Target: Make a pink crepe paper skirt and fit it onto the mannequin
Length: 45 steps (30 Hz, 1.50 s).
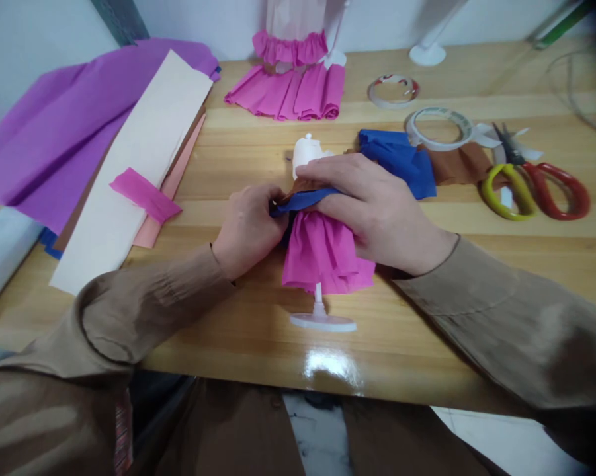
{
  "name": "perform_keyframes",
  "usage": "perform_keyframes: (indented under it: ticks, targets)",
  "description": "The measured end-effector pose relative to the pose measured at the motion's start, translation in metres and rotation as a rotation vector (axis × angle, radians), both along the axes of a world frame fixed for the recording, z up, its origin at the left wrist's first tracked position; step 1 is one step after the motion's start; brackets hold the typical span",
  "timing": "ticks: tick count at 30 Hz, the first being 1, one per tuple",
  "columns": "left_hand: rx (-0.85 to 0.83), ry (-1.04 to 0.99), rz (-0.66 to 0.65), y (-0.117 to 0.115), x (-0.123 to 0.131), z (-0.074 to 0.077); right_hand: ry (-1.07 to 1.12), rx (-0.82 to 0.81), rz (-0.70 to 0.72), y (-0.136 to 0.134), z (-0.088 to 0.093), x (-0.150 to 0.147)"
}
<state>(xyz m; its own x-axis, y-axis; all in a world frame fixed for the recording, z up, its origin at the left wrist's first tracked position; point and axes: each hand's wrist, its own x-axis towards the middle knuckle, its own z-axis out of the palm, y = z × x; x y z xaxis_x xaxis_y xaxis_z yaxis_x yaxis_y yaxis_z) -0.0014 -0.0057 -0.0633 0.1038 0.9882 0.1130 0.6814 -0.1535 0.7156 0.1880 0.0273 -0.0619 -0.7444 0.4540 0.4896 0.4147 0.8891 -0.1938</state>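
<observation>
A small white dress form (306, 153) stands upright on a round white base (322, 322). A gathered pink paper skirt (322, 254) hangs around its lower part. At the waist, above the pink, lies a strip of blue paper (310, 198) with brown paper on top. My left hand (252, 225) pinches the left end of the blue strip. My right hand (377, 208) is closed around the form's right side, its fingers pressing the brown and blue paper at the waist. Its thumb is hidden.
Purple (74, 125), cream (139, 165) and pink paper (146, 195) lie left. Behind stands another pink paper dress (298, 92). To the right are blue paper (399, 158), brown paper (459, 164), tape rolls (439, 144) and scissors (558, 188). A white stand (427, 54) is behind.
</observation>
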Motion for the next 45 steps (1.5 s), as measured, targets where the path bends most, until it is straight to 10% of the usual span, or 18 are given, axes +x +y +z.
perform_keyframes:
  ticks: [23,30,45]
  targets:
    - [-0.056,-0.031,-0.036,-0.006,0.0,0.005,-0.028,0.01,0.081,-0.024,0.002,0.027]
    - [-0.083,-0.025,-0.023,-0.005,0.002,0.004,0.001,0.145,-0.167,-0.065,0.011,0.036]
    - [-0.117,-0.072,-0.034,-0.005,0.001,0.004,-0.038,-0.216,-0.09,-0.086,0.021,0.011]
